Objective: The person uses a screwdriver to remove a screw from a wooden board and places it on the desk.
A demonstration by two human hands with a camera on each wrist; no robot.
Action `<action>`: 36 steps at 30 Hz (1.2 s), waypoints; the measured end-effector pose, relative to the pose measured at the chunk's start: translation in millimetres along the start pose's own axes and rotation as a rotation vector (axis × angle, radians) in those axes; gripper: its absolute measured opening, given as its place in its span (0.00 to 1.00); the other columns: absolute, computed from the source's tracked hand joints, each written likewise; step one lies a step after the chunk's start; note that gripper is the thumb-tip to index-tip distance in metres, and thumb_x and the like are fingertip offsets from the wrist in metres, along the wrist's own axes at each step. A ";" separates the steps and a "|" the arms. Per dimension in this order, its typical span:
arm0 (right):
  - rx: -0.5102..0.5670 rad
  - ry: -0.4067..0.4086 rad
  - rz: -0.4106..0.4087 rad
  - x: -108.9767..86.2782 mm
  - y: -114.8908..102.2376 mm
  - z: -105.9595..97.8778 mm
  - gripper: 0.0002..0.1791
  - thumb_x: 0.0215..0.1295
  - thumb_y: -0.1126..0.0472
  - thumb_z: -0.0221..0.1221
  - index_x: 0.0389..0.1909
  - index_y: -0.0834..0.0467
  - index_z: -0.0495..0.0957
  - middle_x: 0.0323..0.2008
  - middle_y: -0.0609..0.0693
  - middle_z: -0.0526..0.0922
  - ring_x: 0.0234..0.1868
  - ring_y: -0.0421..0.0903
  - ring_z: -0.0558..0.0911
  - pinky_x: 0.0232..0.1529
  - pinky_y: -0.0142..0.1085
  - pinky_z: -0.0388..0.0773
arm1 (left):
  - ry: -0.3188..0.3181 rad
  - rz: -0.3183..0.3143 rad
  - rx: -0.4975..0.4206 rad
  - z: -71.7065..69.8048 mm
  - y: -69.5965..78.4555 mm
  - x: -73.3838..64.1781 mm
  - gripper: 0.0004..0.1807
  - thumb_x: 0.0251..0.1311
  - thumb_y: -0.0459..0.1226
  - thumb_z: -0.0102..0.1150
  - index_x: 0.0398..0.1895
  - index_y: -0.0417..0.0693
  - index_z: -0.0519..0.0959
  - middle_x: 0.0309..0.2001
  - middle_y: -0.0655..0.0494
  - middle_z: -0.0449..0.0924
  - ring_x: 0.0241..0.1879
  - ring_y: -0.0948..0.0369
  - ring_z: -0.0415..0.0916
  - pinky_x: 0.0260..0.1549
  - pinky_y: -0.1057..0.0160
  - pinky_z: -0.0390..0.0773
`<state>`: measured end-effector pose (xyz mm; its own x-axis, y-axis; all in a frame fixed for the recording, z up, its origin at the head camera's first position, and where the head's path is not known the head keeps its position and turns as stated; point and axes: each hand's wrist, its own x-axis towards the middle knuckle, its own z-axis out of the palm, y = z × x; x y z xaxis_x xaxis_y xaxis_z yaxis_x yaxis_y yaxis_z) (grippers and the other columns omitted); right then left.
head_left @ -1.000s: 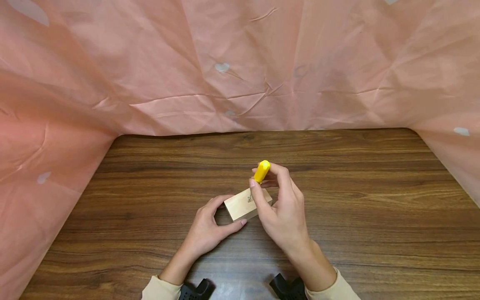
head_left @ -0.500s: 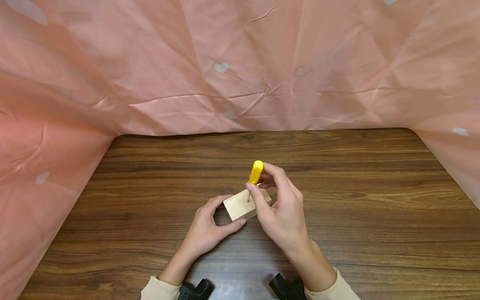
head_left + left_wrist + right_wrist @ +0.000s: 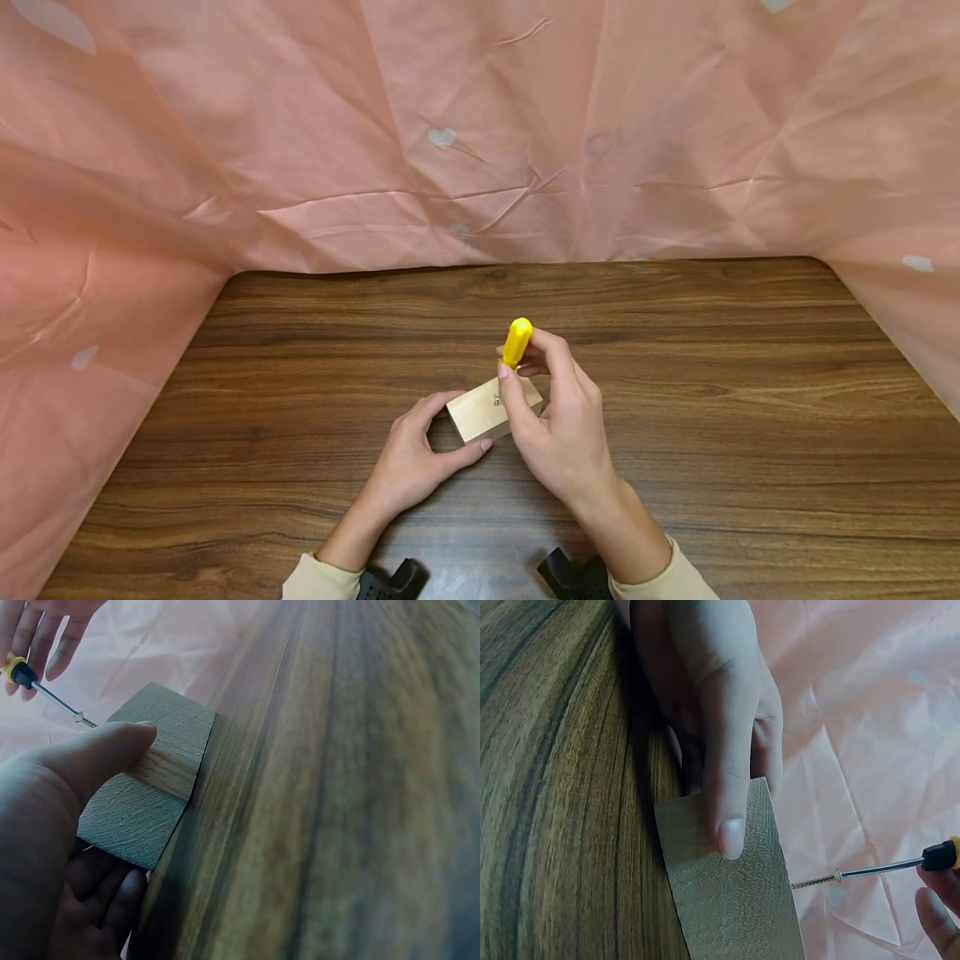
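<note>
A pale wooden block (image 3: 476, 410) lies on the brown table, its long side slanting up to the right in the head view. My left hand (image 3: 417, 452) grips its left part, thumb on the near side (image 3: 124, 746) and fingers round the far side. From the block's top face sticks a threaded screw (image 3: 815, 883), much of its length exposed. A screwdriver with a yellow handle (image 3: 517, 340) is pinched between thumb and fingers of my right hand (image 3: 564, 421). Its metal shaft (image 3: 881, 868) ends right at the screw's head, roughly in line with the screw.
The wood-grain table (image 3: 735, 400) stretches to both sides of my hands. Pink cloth (image 3: 480, 167) with pale hearts stands around its back and sides. Black wrist devices (image 3: 393, 579) sit beside both sleeves at the front edge.
The screwdriver's handle has tipped left, then partly back right, with my right fingers shifting on it. My left hand and the block have stayed almost still.
</note>
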<state>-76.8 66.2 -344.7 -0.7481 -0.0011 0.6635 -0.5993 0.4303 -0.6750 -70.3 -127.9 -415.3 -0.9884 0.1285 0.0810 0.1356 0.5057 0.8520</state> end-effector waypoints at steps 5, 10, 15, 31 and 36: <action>-0.028 0.013 -0.011 -0.3 0.6 1.3 0.16 0.69 0.68 0.68 0.55 0.63 0.80 0.43 0.53 0.89 0.43 0.47 0.89 0.47 0.40 0.87 | -0.001 0.004 0.000 0.2 0.3 0.0 0.29 0.52 0.47 0.85 0.59 0.69 0.84 0.53 0.68 0.87 0.52 0.65 0.81 0.58 0.56 0.77; -0.039 -0.002 -0.036 0.7 0.5 0.4 0.14 0.68 0.68 0.71 0.52 0.63 0.82 0.41 0.53 0.87 0.43 0.46 0.89 0.45 0.39 0.87 | -0.002 0.004 0.004 0.3 1.1 0.2 0.30 0.52 0.47 0.85 0.59 0.68 0.84 0.53 0.68 0.87 0.52 0.65 0.82 0.59 0.55 0.78; -0.036 -0.009 -0.029 0.8 0.6 -0.3 0.13 0.68 0.70 0.70 0.51 0.63 0.82 0.40 0.52 0.87 0.43 0.46 0.89 0.44 0.38 0.87 | 0.002 0.006 0.009 0.3 1.6 0.3 0.30 0.52 0.46 0.85 0.59 0.67 0.84 0.54 0.68 0.87 0.53 0.65 0.82 0.60 0.55 0.78; -0.041 -0.037 -0.015 -0.5 -0.9 -0.5 0.23 0.69 0.68 0.69 0.63 0.63 0.78 0.43 0.52 0.91 0.44 0.46 0.89 0.49 0.41 0.86 | 0.001 0.008 0.009 0.3 -0.4 0.2 0.30 0.52 0.47 0.85 0.59 0.67 0.84 0.54 0.68 0.87 0.53 0.65 0.82 0.60 0.54 0.77; -0.044 -0.032 -0.010 -1.4 -1.2 -0.2 0.22 0.68 0.64 0.72 0.59 0.62 0.79 0.40 0.49 0.93 0.42 0.45 0.92 0.43 0.43 0.87 | -0.004 0.004 0.000 0.2 0.0 -0.1 0.30 0.52 0.48 0.85 0.59 0.69 0.84 0.53 0.68 0.87 0.52 0.65 0.82 0.59 0.55 0.77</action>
<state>-75.0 65.9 -344.8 -0.7514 -0.0337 0.6590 -0.5940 0.4694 -0.6533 -70.2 -127.7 -415.5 -0.9876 0.1337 0.0825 0.1395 0.5047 0.8519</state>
